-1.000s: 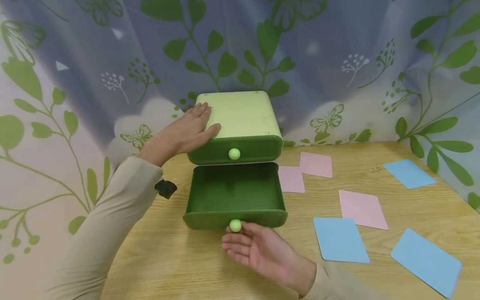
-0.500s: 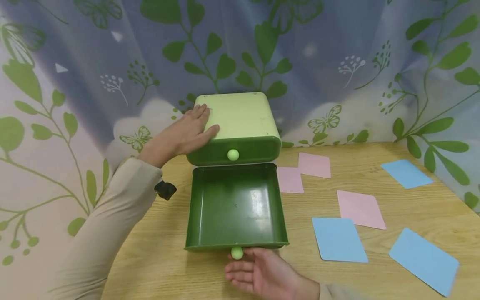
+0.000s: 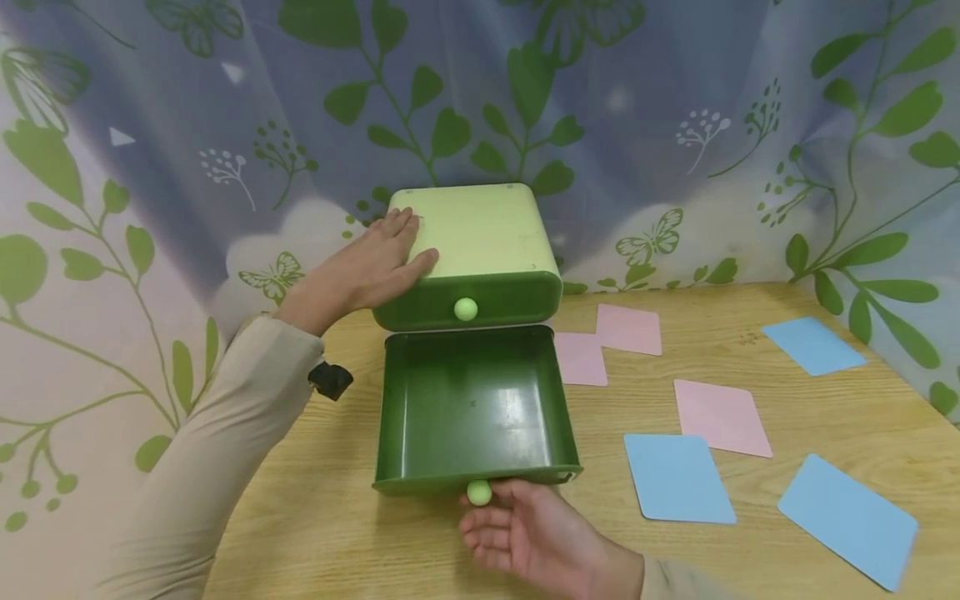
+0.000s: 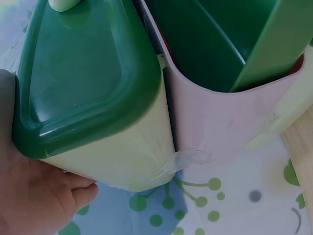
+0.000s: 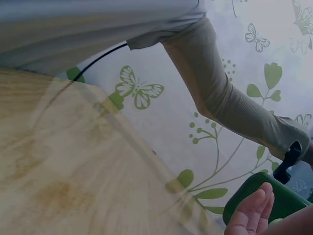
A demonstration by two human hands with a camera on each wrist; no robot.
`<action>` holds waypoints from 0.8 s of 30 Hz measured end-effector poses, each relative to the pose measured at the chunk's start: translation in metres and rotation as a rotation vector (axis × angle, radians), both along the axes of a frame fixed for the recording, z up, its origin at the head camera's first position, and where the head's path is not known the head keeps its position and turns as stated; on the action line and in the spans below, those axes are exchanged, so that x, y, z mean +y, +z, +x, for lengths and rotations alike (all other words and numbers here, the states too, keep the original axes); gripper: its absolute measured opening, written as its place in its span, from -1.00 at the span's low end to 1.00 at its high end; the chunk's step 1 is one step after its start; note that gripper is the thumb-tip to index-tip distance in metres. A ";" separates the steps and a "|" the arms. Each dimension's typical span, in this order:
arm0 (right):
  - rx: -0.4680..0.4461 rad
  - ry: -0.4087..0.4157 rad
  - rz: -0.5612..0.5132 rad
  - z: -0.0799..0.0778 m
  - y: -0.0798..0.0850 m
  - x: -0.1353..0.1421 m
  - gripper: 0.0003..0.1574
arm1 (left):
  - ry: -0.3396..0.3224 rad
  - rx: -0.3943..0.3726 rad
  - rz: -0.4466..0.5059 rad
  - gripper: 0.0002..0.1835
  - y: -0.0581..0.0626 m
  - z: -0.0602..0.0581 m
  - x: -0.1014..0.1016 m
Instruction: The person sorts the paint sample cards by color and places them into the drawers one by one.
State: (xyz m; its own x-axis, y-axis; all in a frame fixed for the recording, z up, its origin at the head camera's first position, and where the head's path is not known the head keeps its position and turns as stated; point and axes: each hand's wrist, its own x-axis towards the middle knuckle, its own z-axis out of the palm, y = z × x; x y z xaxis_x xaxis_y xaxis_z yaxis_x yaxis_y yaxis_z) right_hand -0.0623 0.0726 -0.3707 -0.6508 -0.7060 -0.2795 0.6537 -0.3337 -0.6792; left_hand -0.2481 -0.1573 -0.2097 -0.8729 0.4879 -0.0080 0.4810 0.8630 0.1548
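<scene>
Lower drawer (image 3: 442, 442) sits well out of the box (image 3: 480, 229); my right hand (image 3: 536, 533) pinches its knob (image 3: 479, 493) in curled fingers, left hand (image 3: 375, 260) lies flat on the box. Overpulling could drop it loose; easing left pressure might let the box slide or tip.

There are two hands (image 3: 382, 262), two drawers (image 3: 465, 425), two knobs (image 3: 466, 309), three pink cards (image 3: 722, 418) and three blue cards (image 3: 679, 478).

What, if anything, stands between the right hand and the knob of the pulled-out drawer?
Nothing visible: the right hand is at the lower knob, a finger curled behind it. The pink cards and blue cards lie on the table to the right of the drawer, out of the way.
</scene>
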 end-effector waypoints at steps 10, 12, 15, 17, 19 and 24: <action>-0.005 -0.030 0.018 -0.008 0.009 -0.003 -0.65 | 0.007 -0.002 0.001 -0.16 -0.001 0.000 -0.001; 0.003 -0.044 0.019 -0.010 0.011 -0.003 -0.64 | 0.008 -0.006 0.003 -0.16 -0.001 0.000 -0.001; 0.004 -0.061 0.026 -0.013 0.013 -0.004 -0.62 | 0.007 -0.012 0.008 -0.16 -0.001 0.000 -0.001; 0.003 -0.062 0.027 -0.014 0.012 -0.005 -0.61 | 0.009 -0.014 0.009 -0.15 -0.001 0.000 -0.001; 0.007 -0.063 0.022 -0.014 0.010 -0.004 -0.60 | 0.008 -0.012 0.011 -0.15 -0.001 -0.001 0.000; 0.050 0.021 0.007 -0.012 -0.001 0.008 -0.58 | 0.004 -0.011 0.009 -0.15 0.000 -0.001 0.000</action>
State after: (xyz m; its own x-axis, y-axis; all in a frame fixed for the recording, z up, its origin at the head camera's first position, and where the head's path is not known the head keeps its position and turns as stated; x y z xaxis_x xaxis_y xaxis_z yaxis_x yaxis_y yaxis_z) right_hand -0.0747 0.0806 -0.3717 -0.6495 -0.7175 -0.2516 0.6252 -0.3157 -0.7138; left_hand -0.2493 -0.1572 -0.2102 -0.8745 0.4848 -0.0133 0.4760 0.8633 0.1678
